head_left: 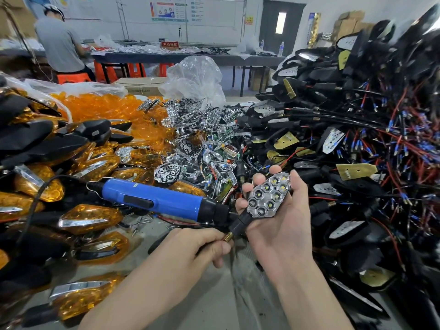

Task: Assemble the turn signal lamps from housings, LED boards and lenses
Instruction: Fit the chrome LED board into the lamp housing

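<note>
- White wall (226, 36) with printed posters runs from 11 to 12 o'clock.
- Dark grey door (267, 32) with a narrow bright pane stands at 1 o'clock.
- Long dark worktable (166, 57) sits at 12 o'clock, orange plastic stools (135, 70) beneath.

Bright, even indoor light fills the room and leaves only soft shadows under the blue screwdriver (164, 201). Just right of it, the lamp (267, 197) throws small white glints. Behind it the chrome reflectors (190, 144) sparkle and the plastic bag (195, 77) glares pale. Far behind, the door window (281, 22) is blown out. Around the screwdriver all is sharp. Right of it the black housings (357, 115) bow and smear toward the edge, and the amber lamps (88, 298) below left go soft.
</note>
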Motion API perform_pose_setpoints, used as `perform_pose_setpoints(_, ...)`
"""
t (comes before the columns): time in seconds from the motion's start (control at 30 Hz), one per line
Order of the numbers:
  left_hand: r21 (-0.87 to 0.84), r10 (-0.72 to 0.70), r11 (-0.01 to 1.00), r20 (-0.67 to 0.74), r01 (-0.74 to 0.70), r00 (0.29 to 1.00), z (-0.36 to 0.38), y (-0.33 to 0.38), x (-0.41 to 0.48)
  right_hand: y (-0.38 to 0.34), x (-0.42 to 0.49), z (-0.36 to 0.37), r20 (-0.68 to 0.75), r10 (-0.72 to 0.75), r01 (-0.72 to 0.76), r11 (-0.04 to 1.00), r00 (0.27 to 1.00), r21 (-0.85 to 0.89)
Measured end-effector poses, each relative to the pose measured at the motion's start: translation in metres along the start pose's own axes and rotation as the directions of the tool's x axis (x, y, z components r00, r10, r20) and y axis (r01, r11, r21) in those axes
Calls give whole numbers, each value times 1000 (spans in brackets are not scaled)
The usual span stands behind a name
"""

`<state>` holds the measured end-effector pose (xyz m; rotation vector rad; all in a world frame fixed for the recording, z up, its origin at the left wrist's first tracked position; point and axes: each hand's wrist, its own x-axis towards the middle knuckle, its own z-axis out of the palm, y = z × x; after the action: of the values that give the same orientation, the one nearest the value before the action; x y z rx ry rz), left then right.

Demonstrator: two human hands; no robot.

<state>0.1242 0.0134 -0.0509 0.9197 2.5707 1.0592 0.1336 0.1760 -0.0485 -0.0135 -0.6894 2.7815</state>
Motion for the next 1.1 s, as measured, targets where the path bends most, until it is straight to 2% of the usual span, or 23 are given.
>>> perform_pose_setpoints(0.23,-30,-17,999,-2,16,1000,0,0,0,1,2,0,-6,-8,8,1000,1000,-8)
perform_pose_setpoints(0.53,-23,-5,1000,-12,5,1000,1,-5,0,6,0,4,0,-84,81,966,997,-246)
perform_pose_setpoints(0.67,-165,44,986,27,-39,999,-1,-3,-2,12,-3,7,28,-69,74,956,997,-283)
perform_pose_setpoints(0.73,-274,60,959,-26,-65,998,-1,1,-2,19,-6,8,44,-34,46,950,998,-309)
perform_pose_setpoints(0.87,-510,-8,858,-128,-59,992,2,6,2,24,-12,6,84,59,-25,933,995,-358)
perform_pose_setpoints(1.0,-590,-28,805,-126,-53,992,5,10,3,23,-14,9,91,89,-51,931,992,-362)
perform_pose_setpoints(1.1,-653,-40,756,-101,-36,994,7,10,4,20,-16,13,97,142,-80,879,985,-470)
